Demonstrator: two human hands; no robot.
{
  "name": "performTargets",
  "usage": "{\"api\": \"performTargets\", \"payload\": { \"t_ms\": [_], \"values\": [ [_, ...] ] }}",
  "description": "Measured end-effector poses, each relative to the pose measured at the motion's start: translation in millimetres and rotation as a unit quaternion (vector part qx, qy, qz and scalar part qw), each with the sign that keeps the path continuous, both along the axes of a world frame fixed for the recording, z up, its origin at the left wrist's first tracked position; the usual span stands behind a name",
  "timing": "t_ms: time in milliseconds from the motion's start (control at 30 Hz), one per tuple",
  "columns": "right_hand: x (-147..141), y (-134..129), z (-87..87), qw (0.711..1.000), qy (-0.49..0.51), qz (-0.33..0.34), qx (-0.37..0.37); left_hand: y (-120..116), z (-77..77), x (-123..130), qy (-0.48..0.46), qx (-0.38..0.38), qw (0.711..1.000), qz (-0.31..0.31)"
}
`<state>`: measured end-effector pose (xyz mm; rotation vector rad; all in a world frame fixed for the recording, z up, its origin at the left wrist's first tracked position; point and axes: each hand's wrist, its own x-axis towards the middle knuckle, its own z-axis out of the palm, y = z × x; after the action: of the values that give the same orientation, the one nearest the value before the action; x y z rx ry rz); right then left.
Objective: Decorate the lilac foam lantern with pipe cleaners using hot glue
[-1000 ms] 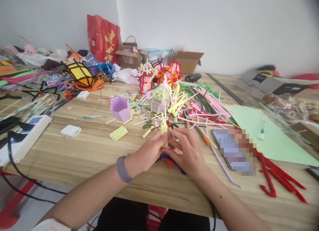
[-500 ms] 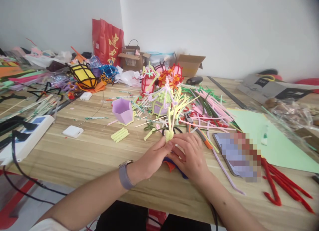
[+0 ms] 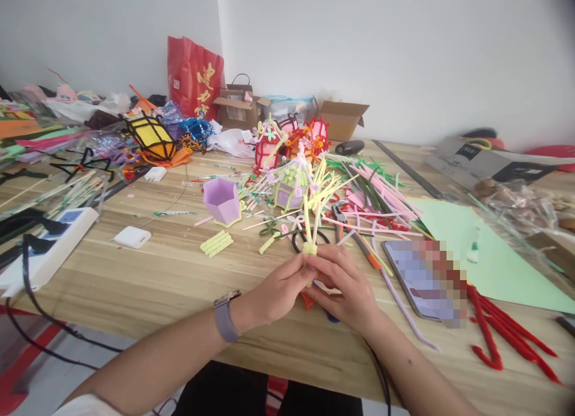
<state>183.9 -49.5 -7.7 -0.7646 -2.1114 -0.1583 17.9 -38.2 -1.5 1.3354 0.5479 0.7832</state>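
In front of me my left hand [image 3: 279,291] and my right hand [image 3: 345,284] meet, fingers closed around a pale yellow pipe cleaner [image 3: 309,248]. Its lower part is wound in a tight coil, and a straight length rises out of the top beside a thin stick [image 3: 316,221]. The fingers hide the coil's lower end. To the left lie a block of finished yellow coils [image 3: 216,243] and a shorter yellow coil [image 3: 268,242]. A purple hexagonal cup [image 3: 222,200] stands behind them. An orange and blue object [image 3: 308,301] is partly covered by my right hand.
Orange-handled pliers [image 3: 367,252] and a phone [image 3: 422,278] lie on the right, with red pipe cleaners [image 3: 503,335] and a green sheet [image 3: 471,248] beyond. Lantern-like pieces [image 3: 290,191] and loose pipe cleaners [image 3: 386,191] fill the back. A power strip [image 3: 49,248] lies left.
Both hands, with the yellow coil, have shifted slightly right and down. My right fingers now sit closer over the coil's front. The things on the table stay in place.
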Motion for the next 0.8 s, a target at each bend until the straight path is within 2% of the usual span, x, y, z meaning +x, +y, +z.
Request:
{"api": "performTargets", "payload": {
  "t_ms": [300, 467, 567, 633, 700, 800],
  "values": [
    [3, -2, -3.1, 1.000, -0.011, -0.005, -0.003, 1, -2.0, -2, 0.042, 0.054, 0.998, -0.016],
    [5, -1, -6.9, 1.000, -0.015, -0.006, -0.003, 3, -1.8, -1, 0.054, 0.072, 0.996, 0.000],
    [7, -3, -11.4, 0.999, -0.013, -0.006, -0.042, 6, 0.5, -1, 0.074, 0.072, 0.994, 0.021],
    [8, -3, -13.7, 0.993, 0.068, -0.018, -0.092, 7, 1.3, -1, 0.100, 0.073, 0.992, 0.034],
    [11, -2, -14.0, 0.964, 0.205, -0.048, -0.160, 9, 1.6, -1, 0.130, 0.081, 0.987, 0.043],
    [16, 3, -11.4, 0.890, 0.347, -0.068, -0.288, 10, 2.8, -2, 0.180, 0.092, 0.979, 0.039]
  ]
}}
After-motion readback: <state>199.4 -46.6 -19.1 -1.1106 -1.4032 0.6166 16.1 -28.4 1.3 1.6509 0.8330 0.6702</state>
